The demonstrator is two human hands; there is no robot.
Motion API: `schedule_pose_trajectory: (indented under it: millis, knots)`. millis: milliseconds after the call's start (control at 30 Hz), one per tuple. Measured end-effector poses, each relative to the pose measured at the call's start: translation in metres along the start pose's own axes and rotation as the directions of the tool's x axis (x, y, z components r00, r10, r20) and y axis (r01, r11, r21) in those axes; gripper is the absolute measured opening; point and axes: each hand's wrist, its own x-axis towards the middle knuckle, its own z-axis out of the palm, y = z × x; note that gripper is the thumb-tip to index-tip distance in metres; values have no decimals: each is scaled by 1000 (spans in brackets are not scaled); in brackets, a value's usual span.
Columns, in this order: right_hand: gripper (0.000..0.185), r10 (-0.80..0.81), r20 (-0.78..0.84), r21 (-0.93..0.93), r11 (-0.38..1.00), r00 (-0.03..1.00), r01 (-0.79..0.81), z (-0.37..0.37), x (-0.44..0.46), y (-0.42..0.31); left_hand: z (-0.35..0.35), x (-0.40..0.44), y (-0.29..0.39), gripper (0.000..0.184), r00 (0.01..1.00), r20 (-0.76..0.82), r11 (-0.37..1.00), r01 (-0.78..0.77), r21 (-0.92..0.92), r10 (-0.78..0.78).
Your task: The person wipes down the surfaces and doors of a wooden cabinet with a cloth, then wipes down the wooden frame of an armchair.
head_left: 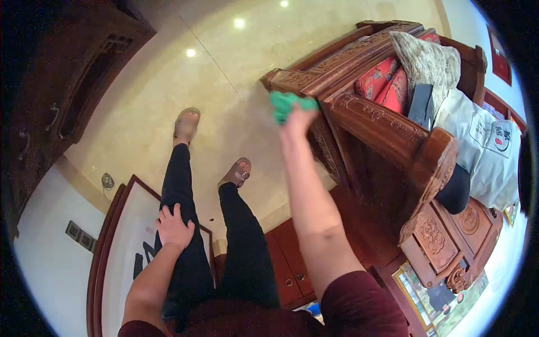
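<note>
In the head view, the right hand (304, 117) has its grip closed around a crumpled, bright green cloth (283, 105). This cloth is at the near corner of a large seat of carved, reddish-brown wood (379, 126), above the shiny beige floor (236, 50); whether it touches the wood, I cannot tell. The left hand (175, 227) rests with spread fingers and relaxed grip upon the leg in black trousers (178, 182). On the seat lie red patterned cushions (377, 77) and a white printed bag (477, 160).
</note>
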Motion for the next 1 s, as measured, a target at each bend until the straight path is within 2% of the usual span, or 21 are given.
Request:
schedule_pose_trajectory:
  millis: [33, 100, 133, 200, 233, 267, 333, 367, 400, 433, 467, 567, 600, 633, 667, 700, 800, 833, 900, 967, 1000]
  knots:
    - [31, -59, 25, 44, 997, 998, 58, 22, -3, 23, 1, -1, -1, 63, 1000, -8, 1000, -4, -9, 4]
    - [53, 29, 234, -108, 994, 972, -4, 67, -45, 17, 2, -1, -2, 63, 999, -34, 999, -16, -30, 15]
    - [54, 67, 249, -113, 993, 966, -39, 77, -62, 17, -3, -3, -3, 63, 1000, -13, 998, -8, -69, 7]
    - [47, 34, 450, -390, 906, 892, 163, 74, -105, -28, 18, 7, -22, 63, 985, -155, 897, -135, -421, 76]
    - [43, 79, 491, -440, 882, 868, 169, 64, -120, -41, 22, 12, -28, 62, 969, -227, 793, -209, -573, 92]
    - [39, 128, 524, -489, 855, 842, 174, 53, -135, -51, 10, 8, -20, 58, 962, -267, 663, -232, -712, 49]
    - [39, 142, 490, -585, 785, 860, 205, 32, -162, -59, -56, -18, 21, 62, 974, -176, 63, -186, -980, 140]
    - [39, 186, 514, -648, 724, 837, 236, 28, -175, -72, -90, -33, 44, 63, 967, -154, -260, -99, -961, 203]
    - [40, 232, 529, -702, 660, 816, 267, 26, -189, -83, -116, -46, 63, 64, 953, -140, -370, -32, -929, 270]
    - [44, 47, 684, -517, 736, 728, 438, 18, -200, -73, -136, -55, 81, 66, 931, -135, -465, 42, -884, 340]
    - [42, -11, 742, -495, 664, 670, 560, 19, -206, -87, -152, -60, 99, 43, 979, -53, -548, 65, -834, 197]
    - [40, -125, 863, -418, 371, 490, 829, 14, -196, -155, -175, -50, 110, 30, 959, -11, -546, 151, -824, 282]
    - [39, -144, 892, -385, 255, 429, 887, 8, -188, -183, -181, -46, 115, 26, 967, -9, -583, 146, -800, 254]
    - [37, -208, 886, -387, 163, 415, 907, 4, -178, -218, -187, -38, 118, 25, 975, 0, -525, 120, -842, 223]
    - [35, -325, 880, -361, 17, 347, 932, -6, -166, -252, -193, -28, 121, 25, 982, 6, -464, 95, -881, 190]
    - [33, -519, 788, -436, -88, 332, 896, -23, -151, -268, -197, -17, 124, 25, 988, 10, -397, 71, -915, 154]
    - [42, -557, 572, -807, -252, 602, 534, -63, -119, -308, -203, 44, 138, 28, 984, -66, -243, -24, -970, 166]
    - [44, -521, 634, -765, -313, 572, 563, -72, -114, -311, -212, 59, 149, 29, 982, -109, -129, -89, -988, 155]
    - [45, -544, 617, -780, -324, 570, 536, -70, -113, -308, -234, 78, 181, 34, 970, -193, 108, -210, -972, 149]
    - [45, -556, 604, -784, -287, 571, 551, -75, -111, -306, -263, 83, 218, 37, 933, -186, 146, -239, -960, 307]
    - [45, -561, 600, -784, -271, 571, 558, -77, -110, -307, -267, 93, 237, 37, 900, -283, 267, -376, -887, 331]
